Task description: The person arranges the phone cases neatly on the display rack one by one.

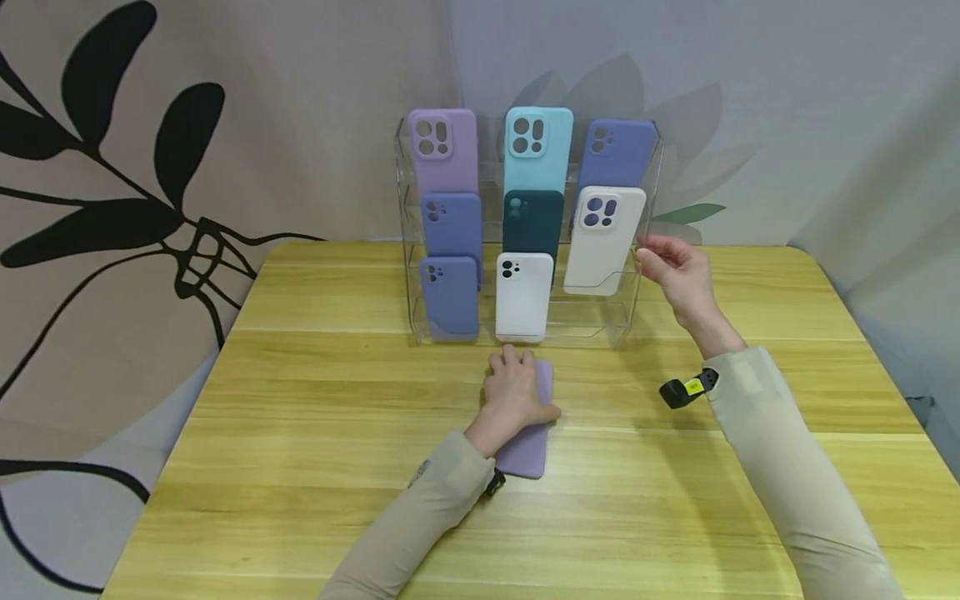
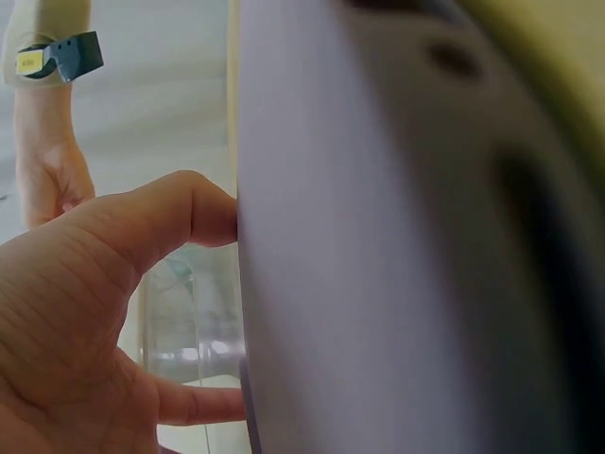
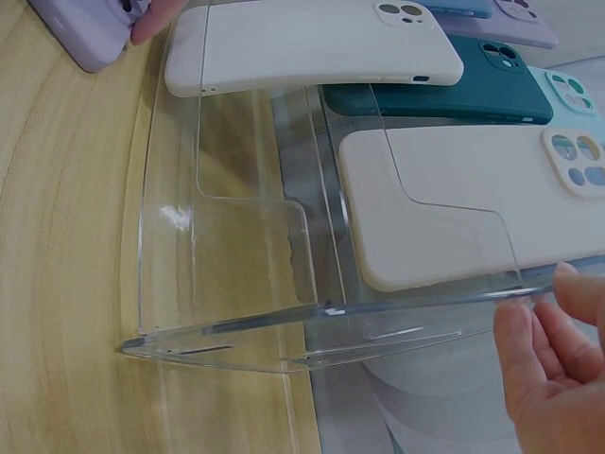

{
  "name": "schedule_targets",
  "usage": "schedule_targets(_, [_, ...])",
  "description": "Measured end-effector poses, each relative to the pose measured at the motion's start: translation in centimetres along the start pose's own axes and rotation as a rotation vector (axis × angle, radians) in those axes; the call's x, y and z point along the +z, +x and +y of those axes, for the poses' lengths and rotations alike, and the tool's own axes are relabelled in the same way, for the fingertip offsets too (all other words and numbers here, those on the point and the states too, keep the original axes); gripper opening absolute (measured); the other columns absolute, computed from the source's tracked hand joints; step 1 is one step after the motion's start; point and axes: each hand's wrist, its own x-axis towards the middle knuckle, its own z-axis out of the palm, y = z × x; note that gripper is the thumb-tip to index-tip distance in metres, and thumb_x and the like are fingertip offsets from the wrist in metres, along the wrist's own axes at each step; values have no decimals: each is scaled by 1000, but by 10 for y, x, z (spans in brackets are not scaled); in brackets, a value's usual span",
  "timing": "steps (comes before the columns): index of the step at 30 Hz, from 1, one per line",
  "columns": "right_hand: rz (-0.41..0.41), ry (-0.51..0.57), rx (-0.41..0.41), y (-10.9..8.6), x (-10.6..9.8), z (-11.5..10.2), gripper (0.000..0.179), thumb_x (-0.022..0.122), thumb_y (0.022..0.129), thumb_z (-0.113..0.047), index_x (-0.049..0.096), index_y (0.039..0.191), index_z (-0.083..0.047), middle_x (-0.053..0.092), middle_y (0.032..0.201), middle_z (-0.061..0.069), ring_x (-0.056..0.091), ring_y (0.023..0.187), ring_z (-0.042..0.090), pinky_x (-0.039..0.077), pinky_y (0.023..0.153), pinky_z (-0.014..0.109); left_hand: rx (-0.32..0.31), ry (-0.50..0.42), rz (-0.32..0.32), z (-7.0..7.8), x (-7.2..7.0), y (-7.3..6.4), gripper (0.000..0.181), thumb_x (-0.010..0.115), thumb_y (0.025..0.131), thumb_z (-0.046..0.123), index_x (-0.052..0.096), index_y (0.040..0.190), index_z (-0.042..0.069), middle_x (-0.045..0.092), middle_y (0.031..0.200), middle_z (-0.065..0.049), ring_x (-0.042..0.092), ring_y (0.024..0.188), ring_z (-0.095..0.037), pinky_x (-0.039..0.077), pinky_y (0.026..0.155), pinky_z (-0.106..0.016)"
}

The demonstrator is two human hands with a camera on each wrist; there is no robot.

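Note:
My left hand point(image 1: 513, 396) spans a lavender phone case point(image 1: 528, 457) lying on the table in front of the rack. Its thumb and fingers grip the case, seen close up and blurred in the left wrist view. My right hand point(image 1: 681, 279) is at the right side of a clear stepped display rack point(image 1: 592, 315). In the right wrist view its thumb and fingertips pinch the rack's side edge, beside a white case point(image 3: 454, 199) that leans on the middle step. A second white case point(image 1: 522, 296) stands on the bottom step, in the centre.
More cases stand in the rack: lilac point(image 1: 450, 171), light blue point(image 1: 551, 171), blue-violet point(image 1: 618, 158), dark green point(image 1: 531, 229) and two blue ones in the left column, such as the lowest point(image 1: 450, 300). The wooden table point(image 1: 300, 433) ends near a patterned backdrop point(image 1: 337, 125).

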Motion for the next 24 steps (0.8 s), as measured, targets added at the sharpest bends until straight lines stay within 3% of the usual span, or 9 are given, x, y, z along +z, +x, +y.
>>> schedule_targets(7, [-9,-14,-6,0,0,0,12,64,88,-6,68,99,-10,65,100,-4,60,84,5,50,74,13,36,-25,8,0,-1,-2,88,81,61,54,49,125,4,40,115,-18,42,104,-33,51,62,-37])
schedule_targets(13, [-7,-16,-2,0,-1,0,12,64,88,-6,69,98,-11,66,100,-4,60,83,5,50,73,13,103,-84,77,4,-5,-2,97,82,60,52,44,135,5,39,122,-18,42,106,-34,51,64,-37])
schedule_targets(24, [-7,-31,-6,0,0,-1,12,63,88,-6,68,98,-12,65,98,-7,60,84,4,50,73,13,205,-146,182,29,-24,-3,89,80,62,49,46,134,8,35,134,-18,39,107,-31,47,57,-31])
